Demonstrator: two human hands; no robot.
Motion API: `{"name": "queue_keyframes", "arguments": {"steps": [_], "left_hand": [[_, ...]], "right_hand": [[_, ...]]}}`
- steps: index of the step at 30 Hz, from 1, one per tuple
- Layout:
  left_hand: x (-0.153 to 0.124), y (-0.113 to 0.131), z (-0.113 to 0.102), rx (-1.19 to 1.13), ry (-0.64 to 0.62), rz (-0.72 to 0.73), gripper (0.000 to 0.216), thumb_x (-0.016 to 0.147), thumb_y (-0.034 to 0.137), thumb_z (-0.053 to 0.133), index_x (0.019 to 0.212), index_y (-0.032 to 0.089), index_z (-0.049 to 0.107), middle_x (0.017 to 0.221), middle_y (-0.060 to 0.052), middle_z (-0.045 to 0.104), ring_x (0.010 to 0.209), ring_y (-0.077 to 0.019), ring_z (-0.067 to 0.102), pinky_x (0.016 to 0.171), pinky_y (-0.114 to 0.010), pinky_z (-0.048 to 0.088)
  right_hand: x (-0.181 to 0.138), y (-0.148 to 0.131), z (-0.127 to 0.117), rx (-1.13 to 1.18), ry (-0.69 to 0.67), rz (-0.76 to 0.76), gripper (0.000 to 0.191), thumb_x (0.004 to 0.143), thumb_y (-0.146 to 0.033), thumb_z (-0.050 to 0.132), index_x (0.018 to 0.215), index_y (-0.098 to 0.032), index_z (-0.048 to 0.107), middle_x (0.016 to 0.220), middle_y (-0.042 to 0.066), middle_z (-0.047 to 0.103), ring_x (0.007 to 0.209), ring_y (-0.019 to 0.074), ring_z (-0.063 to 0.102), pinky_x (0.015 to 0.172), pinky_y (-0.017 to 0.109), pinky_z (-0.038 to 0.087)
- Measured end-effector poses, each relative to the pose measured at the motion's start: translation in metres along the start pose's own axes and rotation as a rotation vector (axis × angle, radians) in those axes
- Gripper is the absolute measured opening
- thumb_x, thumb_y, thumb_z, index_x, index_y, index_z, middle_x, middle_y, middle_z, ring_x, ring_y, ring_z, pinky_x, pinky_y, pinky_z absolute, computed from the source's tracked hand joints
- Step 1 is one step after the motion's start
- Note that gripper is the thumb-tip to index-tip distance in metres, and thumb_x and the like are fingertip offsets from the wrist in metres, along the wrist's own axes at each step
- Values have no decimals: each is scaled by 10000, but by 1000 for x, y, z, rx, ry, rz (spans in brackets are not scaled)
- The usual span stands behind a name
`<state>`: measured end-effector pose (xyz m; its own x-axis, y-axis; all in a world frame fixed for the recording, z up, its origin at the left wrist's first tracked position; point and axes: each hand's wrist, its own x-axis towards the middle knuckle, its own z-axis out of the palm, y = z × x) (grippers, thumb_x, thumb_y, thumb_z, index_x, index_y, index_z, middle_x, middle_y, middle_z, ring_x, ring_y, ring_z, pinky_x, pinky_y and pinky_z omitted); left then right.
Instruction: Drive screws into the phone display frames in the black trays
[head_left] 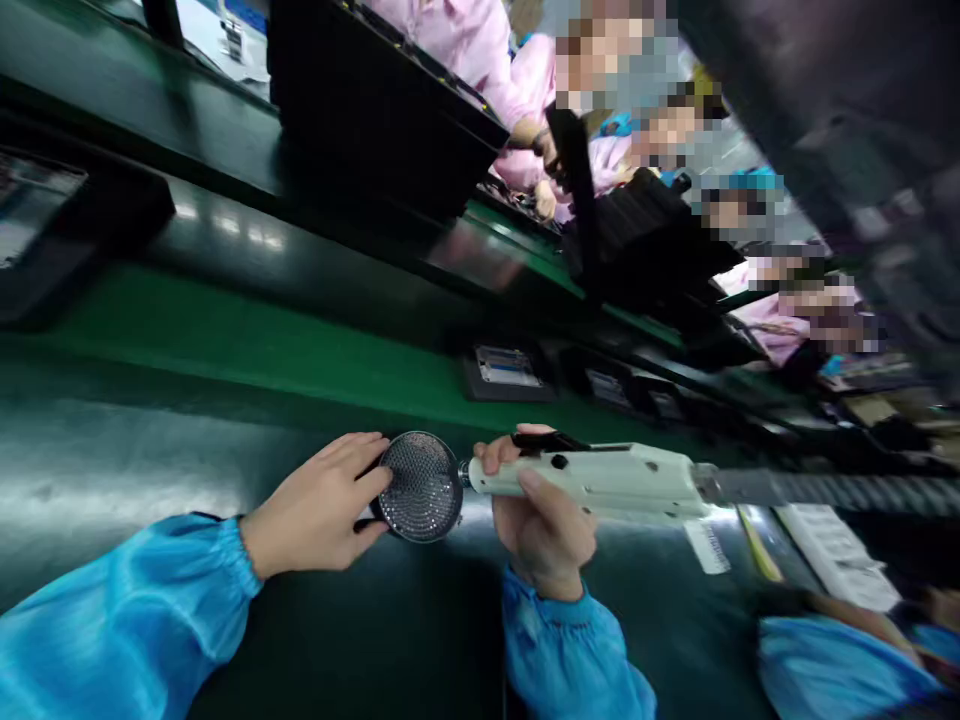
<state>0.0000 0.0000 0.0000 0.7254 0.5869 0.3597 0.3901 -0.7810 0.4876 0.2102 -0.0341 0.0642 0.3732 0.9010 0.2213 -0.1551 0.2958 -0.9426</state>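
Observation:
My left hand [319, 515] grips the left edge of a round black part with a perforated metal mesh face [420, 487], holding it on the dark work surface [150, 450]. My right hand [541, 515] is wrapped round a cream-coloured electric screwdriver [600, 480]. The tool lies nearly level, its tip touching the right rim of the round part. A dark ribbed cable [832, 490] runs from the tool's rear off to the right. Both my sleeves are blue.
A green conveyor belt [225, 340] runs behind the surface, carrying dark trays [506, 370]. Black bins [375, 100] stand beyond it. People in pink coats work on the far side. Another person's blue sleeve [840, 650] and printed sheets [832, 545] lie at right.

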Motion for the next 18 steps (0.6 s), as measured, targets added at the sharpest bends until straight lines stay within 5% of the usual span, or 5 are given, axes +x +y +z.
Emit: {"name": "queue_keyframes", "arguments": {"steps": [18], "left_hand": [[2,-6,3,-15,21,36,320,786,268,697,1039,76,657,1294,-241,579,1284,-399,523,1107,-558,441]], "right_hand": [[0,11,-1,-116,-12,40,217,715,-213,625,927,-220,580,678,-33,542,605,123,546,678,360,470]]}}
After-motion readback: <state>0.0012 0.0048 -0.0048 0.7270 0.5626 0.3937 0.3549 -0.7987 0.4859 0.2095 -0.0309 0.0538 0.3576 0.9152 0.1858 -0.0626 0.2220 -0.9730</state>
